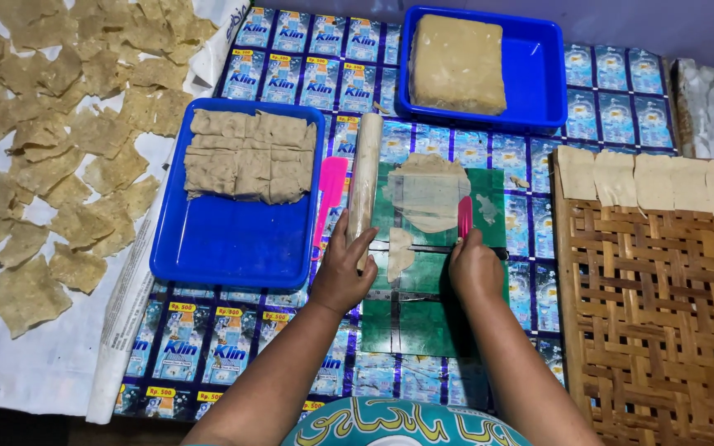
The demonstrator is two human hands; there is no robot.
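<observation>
Left hand point(342, 277) at lower centre, fingers curled round lower end of wooden rolling pin point(364, 183), pin lying along left edge of green mat point(423, 318). Right hand point(473, 268) closed on pink-handled scraper point(464, 216), pressing onto thin dough sheet point(430, 194) on mat. Blue tray point(216, 244) with cut dough squares point(249, 155) at left; second blue tray point(543, 78) with dough block point(456, 62) upper centre. Woven rack point(654, 330) at right.

soft, even light falls from above, bright on the white sheet point(35, 363) at the left edge and dimmer toward the top right corner. short, faint shadows sit under the hands point(342, 277). mild glare shows on the blue trays point(225, 248). focus stays sharp, with slight edge distortion.
</observation>
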